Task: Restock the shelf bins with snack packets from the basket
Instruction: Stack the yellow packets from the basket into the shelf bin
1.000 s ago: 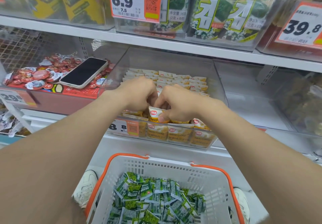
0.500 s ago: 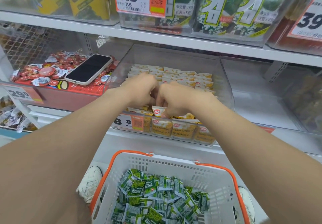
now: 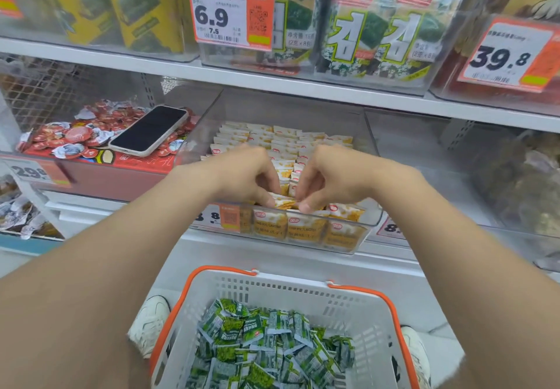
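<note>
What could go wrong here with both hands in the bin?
The yellow packet pinched by the left hand and right hand sits at the front of the clear bin; it could drop into the basket of green packets. The phone rests loose on red snacks; the left arm might bump it.

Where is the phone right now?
Head view, left of centre: the phone lies screen-up on top of the red snack packets, just left of the clear bin holding the yellow packets.

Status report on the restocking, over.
Left grip and right grip both pinching one yellow packet at clear bin front. Basket holds green packets. Phone lies on next bin, not in the way.
</note>
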`<state>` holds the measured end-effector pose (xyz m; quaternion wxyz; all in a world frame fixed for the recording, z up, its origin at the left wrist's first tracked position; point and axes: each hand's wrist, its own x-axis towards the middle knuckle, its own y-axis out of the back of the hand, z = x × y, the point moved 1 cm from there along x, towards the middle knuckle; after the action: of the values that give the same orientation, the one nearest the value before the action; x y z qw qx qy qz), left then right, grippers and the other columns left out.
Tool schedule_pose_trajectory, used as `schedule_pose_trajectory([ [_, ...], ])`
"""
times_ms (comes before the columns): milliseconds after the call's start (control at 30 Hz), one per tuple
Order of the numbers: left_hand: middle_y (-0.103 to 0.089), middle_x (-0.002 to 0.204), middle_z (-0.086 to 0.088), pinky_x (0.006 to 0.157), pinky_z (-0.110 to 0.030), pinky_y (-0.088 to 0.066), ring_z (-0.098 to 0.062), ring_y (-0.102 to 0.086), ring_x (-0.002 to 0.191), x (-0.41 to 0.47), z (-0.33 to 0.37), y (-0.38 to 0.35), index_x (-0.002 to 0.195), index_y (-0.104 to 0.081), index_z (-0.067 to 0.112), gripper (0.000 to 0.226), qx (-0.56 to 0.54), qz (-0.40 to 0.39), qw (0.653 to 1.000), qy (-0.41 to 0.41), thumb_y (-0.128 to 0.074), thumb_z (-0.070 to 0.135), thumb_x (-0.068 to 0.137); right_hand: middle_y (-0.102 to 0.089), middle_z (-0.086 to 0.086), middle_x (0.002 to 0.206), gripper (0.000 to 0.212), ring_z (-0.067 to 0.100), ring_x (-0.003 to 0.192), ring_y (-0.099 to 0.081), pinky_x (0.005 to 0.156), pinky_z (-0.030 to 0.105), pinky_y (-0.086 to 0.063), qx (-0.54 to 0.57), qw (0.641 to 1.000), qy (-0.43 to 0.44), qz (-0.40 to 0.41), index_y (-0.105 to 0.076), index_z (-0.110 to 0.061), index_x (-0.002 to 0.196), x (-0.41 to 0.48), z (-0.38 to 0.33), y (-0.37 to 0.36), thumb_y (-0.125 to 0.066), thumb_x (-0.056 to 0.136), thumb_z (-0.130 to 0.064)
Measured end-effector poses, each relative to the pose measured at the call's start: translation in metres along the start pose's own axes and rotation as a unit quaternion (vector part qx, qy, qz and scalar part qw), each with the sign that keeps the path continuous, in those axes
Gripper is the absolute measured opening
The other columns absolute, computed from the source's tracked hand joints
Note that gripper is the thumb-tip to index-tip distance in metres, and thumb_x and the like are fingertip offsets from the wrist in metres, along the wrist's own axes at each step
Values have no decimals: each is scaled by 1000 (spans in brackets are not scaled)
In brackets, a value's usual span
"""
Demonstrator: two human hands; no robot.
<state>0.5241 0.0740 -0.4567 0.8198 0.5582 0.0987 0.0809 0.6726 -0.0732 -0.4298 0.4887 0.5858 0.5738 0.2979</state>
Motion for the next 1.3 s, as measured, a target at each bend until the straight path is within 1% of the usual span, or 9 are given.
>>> schedule_pose_trajectory([
  [133,-70,64,23,69,-21,-51,7,-66,69,8,3,1,84,-81,30,11,20,-22,999,22,-91,28,79,-76,-8,74,21,7,59,-70,64,29,-59,44,999,-13,-18,-81,-28,103,-6,8,-5,-86,83,-27],
  [533,-65,73,17,75,-27,-49,-2,-59,74,10,21,-8,83,-78,25,7,94,-20,994,56,-81,21,87,-67,-16,68,4,-6,71,-54,80,34,-59,-71,994,-11,77,-82,-24,84,-9,11,-26,-84,81,-25],
  [667,-75,81,8,75,-32,-56,-10,-67,80,-12,25,-4,89,-80,23,17,64,33,997,41,-72,36,94,-76,-5,90,20,12,89,-68,88,37,-57,-63,987,-15,146,-81,-24,102,-36,4,-3,-73,92,-40],
  [733,-76,87,10,78,-32,-56,-9,-68,85,-22,32,-3,95,-80,26,21,43,33,998,34,-74,46,91,-73,0,120,45,21,112,-65,97,35,-51,-85,992,-15,95,-70,-23,128,-50,-1,-5,-61,96,-54],
  [833,-73,96,10,83,-34,-58,-14,-68,91,-29,35,-12,100,-76,32,40,93,-1,994,58,-94,45,66,-41,12,156,66,34,145,-37,107,39,-39,-147,986,-53,-63,-39,-11,150,-59,-3,-40,-47,102,-56],
  [900,-70,84,8,75,-39,-60,-20,-68,83,-27,35,-17,83,-72,32,25,141,22,987,70,-90,25,67,-7,17,169,65,36,157,-6,122,50,-24,-171,978,-67,-94,-15,-4,159,-59,-1,-63,-40,109,-38],
  [1033,-59,79,6,65,-36,-54,-26,-64,81,-28,39,-25,74,-62,28,20,182,46,979,84,-73,13,83,-18,21,166,47,37,155,-16,121,47,-29,-162,984,-47,-66,-32,-3,150,-54,12,-65,-41,104,-6],
  [1133,-58,92,3,67,-37,-52,-26,-60,91,-31,46,-35,85,-60,30,16,204,60,975,67,-64,14,84,-51,18,133,23,38,126,-49,102,47,-46,-185,982,-17,-23,-54,-7,122,-53,10,-65,-43,102,-13],
  [1300,-54,89,4,68,-38,-48,-26,-56,89,-24,66,-30,83,-52,30,29,141,111,982,56,-79,34,76,-55,10,106,22,31,101,-56,78,44,-53,-140,975,37,170,-59,-11,104,-70,-4,-49,-56,92,-29],
])
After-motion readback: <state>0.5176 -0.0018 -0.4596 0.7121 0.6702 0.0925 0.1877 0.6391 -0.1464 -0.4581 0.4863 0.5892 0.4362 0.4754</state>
